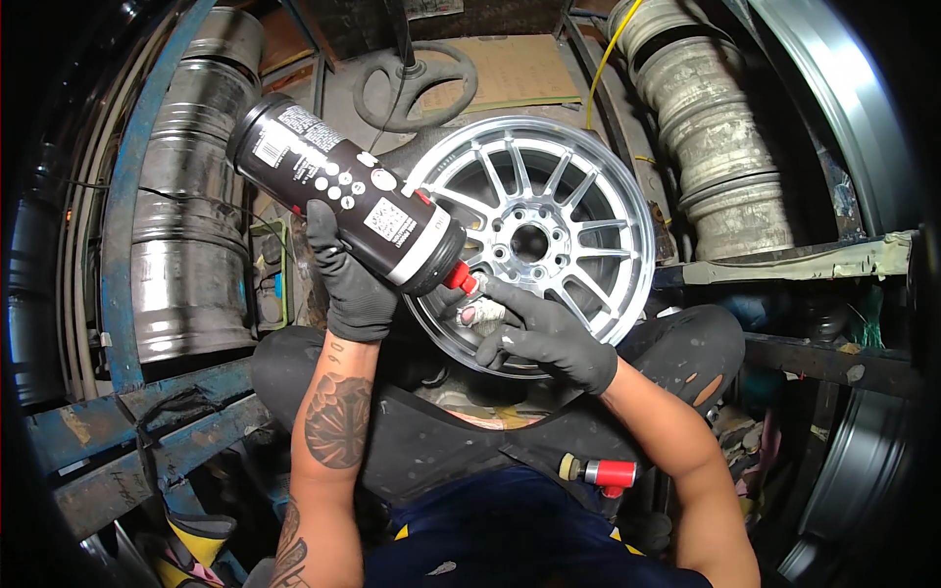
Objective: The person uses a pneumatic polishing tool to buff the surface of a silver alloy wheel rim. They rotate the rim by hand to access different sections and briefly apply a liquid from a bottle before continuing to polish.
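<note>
My left hand, in a dark glove, is closed around a large black bottle with printed labels. The bottle is tipped, so its red nozzle points down to the right. Just below the nozzle, my gloved right hand grips a crumpled whitish cloth with a pinkish patch on it. Part of the cloth is hidden by my fingers. Beneath both hands, a shiny silver multi-spoke car wheel rim lies face up between my legs. The bottle and my hands cover its left and lower left parts.
A small red power tool with a pale round pad rests on my lap. Stacked metal wheel rims stand at left and right, beside a blue metal frame. Beyond the wheel are a steering wheel and a yellow cable.
</note>
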`<control>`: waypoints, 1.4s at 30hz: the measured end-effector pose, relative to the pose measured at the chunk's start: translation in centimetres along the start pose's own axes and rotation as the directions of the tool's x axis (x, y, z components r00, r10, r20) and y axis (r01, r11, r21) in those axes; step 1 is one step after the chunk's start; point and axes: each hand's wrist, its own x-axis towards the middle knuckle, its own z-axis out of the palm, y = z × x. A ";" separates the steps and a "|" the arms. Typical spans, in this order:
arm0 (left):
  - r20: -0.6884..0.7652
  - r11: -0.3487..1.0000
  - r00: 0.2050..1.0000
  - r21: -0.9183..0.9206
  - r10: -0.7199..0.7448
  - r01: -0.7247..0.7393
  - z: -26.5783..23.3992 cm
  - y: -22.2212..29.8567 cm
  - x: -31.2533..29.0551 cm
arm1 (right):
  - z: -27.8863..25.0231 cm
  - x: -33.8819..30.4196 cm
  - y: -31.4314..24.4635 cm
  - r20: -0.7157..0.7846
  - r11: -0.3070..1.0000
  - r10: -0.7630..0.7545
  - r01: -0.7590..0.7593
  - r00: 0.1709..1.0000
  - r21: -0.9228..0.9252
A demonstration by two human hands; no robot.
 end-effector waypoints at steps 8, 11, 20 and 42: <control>0.104 0.976 0.994 -0.213 -0.026 0.047 -0.2 -0.4 0.1 | -0.2 -0.7 1.2 0.089 0.883 -0.082 0.031 0.993 0.469; 0.019 0.995 0.999 -0.096 -0.031 0.032 -0.5 -0.4 0.0 | -0.4 -1.0 1.6 0.092 0.844 -0.078 0.017 0.993 0.536; -0.015 0.998 0.999 -0.052 0.039 -0.040 -0.2 -1.3 0.1 | -1.6 -1.6 1.7 0.080 0.879 -0.084 0.036 0.993 0.475; -0.153 1.000 0.988 0.016 -0.005 0.008 0.2 0.3 0.3 | -2.9 -1.7 5.3 -0.152 -0.260 -0.153 -0.188 0.976 -0.947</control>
